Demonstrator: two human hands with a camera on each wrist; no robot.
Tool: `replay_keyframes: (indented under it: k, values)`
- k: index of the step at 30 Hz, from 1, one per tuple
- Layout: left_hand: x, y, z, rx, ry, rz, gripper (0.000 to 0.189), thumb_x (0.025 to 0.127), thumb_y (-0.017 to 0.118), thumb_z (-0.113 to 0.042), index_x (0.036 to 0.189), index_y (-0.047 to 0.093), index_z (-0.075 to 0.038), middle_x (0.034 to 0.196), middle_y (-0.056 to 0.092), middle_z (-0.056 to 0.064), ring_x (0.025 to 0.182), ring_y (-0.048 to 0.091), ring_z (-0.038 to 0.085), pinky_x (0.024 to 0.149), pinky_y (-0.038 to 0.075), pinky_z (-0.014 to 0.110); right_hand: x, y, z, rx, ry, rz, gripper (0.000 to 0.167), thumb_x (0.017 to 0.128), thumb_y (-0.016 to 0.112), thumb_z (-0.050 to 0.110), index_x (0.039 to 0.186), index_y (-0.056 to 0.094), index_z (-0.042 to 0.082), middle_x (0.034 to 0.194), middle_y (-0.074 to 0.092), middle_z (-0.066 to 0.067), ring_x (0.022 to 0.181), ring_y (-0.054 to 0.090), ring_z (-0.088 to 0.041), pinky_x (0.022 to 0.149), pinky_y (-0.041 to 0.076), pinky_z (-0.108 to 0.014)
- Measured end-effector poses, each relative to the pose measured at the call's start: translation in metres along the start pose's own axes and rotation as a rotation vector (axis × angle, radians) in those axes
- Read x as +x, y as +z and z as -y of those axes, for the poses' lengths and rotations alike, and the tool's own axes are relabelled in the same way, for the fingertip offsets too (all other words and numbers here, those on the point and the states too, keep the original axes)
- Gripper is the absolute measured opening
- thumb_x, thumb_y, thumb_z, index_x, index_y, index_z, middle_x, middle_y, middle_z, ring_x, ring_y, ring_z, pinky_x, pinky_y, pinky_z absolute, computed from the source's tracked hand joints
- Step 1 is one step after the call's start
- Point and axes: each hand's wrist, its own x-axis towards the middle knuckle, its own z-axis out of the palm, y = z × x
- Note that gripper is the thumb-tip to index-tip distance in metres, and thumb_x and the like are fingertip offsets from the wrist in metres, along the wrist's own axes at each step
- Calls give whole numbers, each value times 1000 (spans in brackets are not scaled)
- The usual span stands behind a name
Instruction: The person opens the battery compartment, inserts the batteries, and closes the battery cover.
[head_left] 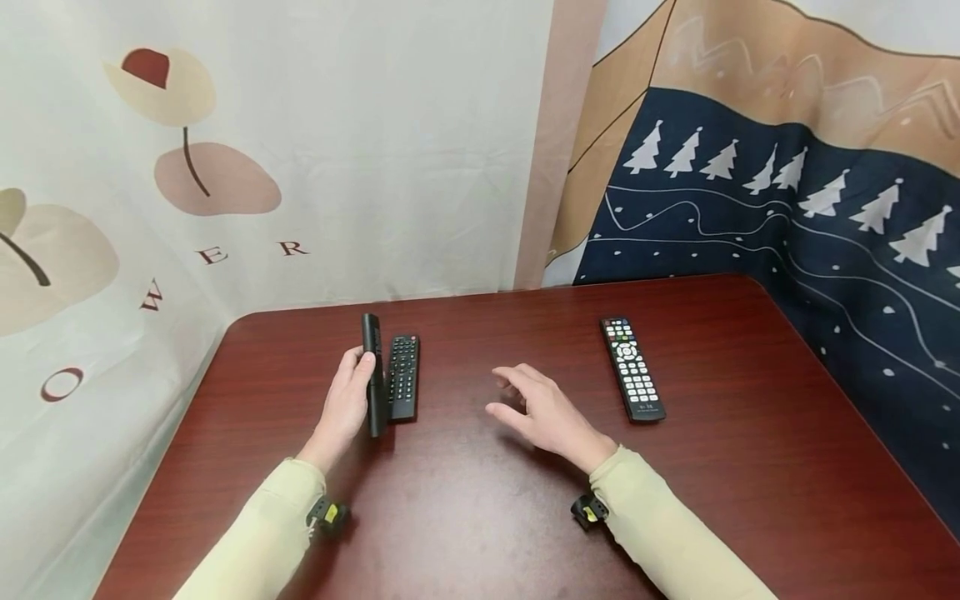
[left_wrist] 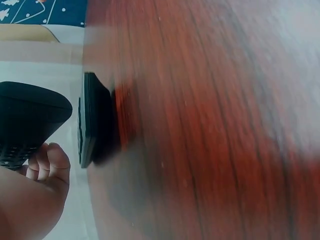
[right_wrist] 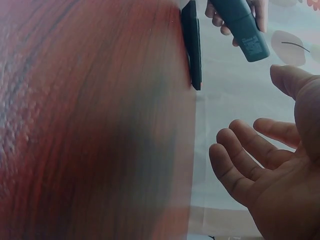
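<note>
My left hand (head_left: 348, 403) grips a black remote control (head_left: 374, 375) turned on its edge, its button side facing left and mostly hidden from the head view. Just to its right, a second black remote control (head_left: 404, 377) lies flat on the table with its buttons up. In the left wrist view the held remote (left_wrist: 30, 112) is raised beside the flat remote (left_wrist: 92, 120). Over the middle of the table, my right hand (head_left: 551, 417) hovers with relaxed, spread fingers and nothing in them. A third remote (head_left: 632, 368), black with white buttons, lies to its right.
The dark red wooden table (head_left: 480, 517) has rounded far corners. Behind it hangs a pale printed curtain (head_left: 405, 150), and a navy cloth with white trees (head_left: 697, 208) borders the right side. Each sleeve carries a small black wrist camera (head_left: 588, 511).
</note>
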Motion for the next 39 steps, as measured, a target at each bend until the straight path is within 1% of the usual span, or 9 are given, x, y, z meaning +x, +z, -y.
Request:
replay_keyframes:
  k: [6,11,14,17,23,27,32,36,39]
  values:
    - [1,-8,4,23,-15,6,59,112,30,-45,155,33,-5,138,50,26,121,49,33,97,41,42,-1,-2,-3,4,5,-1,47,98,72,23,138,59,-1,117,65,-13,98,65,-27,79,54,-33]
    - [2,-15,8,59,-17,4,63,111,33,-50,156,32,-6,147,46,24,132,46,37,107,37,52,-3,-4,-5,5,26,2,47,98,72,22,138,59,-1,117,65,-14,99,64,-27,81,55,-36]
    - [2,-16,10,84,-20,10,66,110,34,-52,157,31,-6,151,44,22,136,44,38,111,36,55,-5,-4,-6,3,33,1,47,98,72,22,138,60,-1,116,65,-13,97,63,-26,80,54,-34]
    - [1,-18,10,117,-10,2,66,110,34,-53,156,31,-5,147,46,23,133,46,38,108,38,55,-6,-5,-8,1,29,-2,47,99,72,22,138,59,-1,115,65,-14,95,63,-26,78,53,-31]
    - [0,-20,10,230,23,-54,64,110,37,-52,153,36,-4,125,54,23,108,53,36,90,43,45,-6,-9,-11,-15,25,-19,46,99,72,23,137,60,-1,112,65,-13,93,63,-26,79,53,-33]
    - [1,-22,12,297,36,-82,63,110,39,-50,150,38,-2,118,57,23,101,56,35,85,45,41,-6,-12,-13,-26,42,-12,46,99,71,24,137,60,0,113,65,-12,94,63,-25,81,54,-35]
    - [2,-25,14,351,37,-78,65,110,40,-49,149,38,3,120,58,25,102,58,36,85,46,44,-6,-15,-15,-27,44,-20,46,99,71,24,137,60,-1,114,65,-12,95,64,-25,82,54,-36]
    - [3,-26,15,383,13,-64,68,109,40,-50,150,36,5,126,58,27,106,57,36,86,47,45,-6,-15,-17,-32,30,-38,45,99,71,22,136,61,-2,113,66,-13,94,64,-27,80,54,-35]
    - [5,-26,17,407,-1,-58,69,109,40,-50,149,37,6,126,57,27,107,57,37,87,47,47,-6,-16,-19,-36,27,-44,44,99,71,21,135,61,-2,112,66,-13,93,63,-26,80,54,-34]
